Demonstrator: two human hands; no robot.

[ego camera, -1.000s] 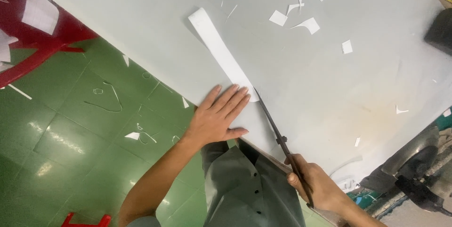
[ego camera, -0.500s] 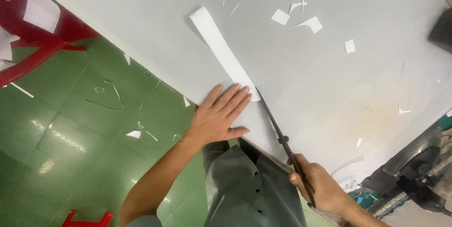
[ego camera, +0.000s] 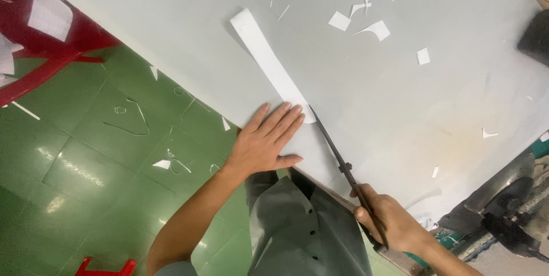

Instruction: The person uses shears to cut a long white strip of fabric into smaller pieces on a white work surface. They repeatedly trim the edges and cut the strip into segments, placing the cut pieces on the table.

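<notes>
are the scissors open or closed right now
Closed, or nearly so: the scissors show as one thin dark line from pivot to tip, no gap between blades, held by the right hand beside the white strip.

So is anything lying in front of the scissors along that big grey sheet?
Only the long white strip lies beyond the scissors, just past the blade tips. The left hand presses flat beside the blades, not across them.

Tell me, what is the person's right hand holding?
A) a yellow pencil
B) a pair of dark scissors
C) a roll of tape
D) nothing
B: the right hand grips the handles of long dark scissors, whose blades point up toward the white paper strip by the left hand.
</notes>
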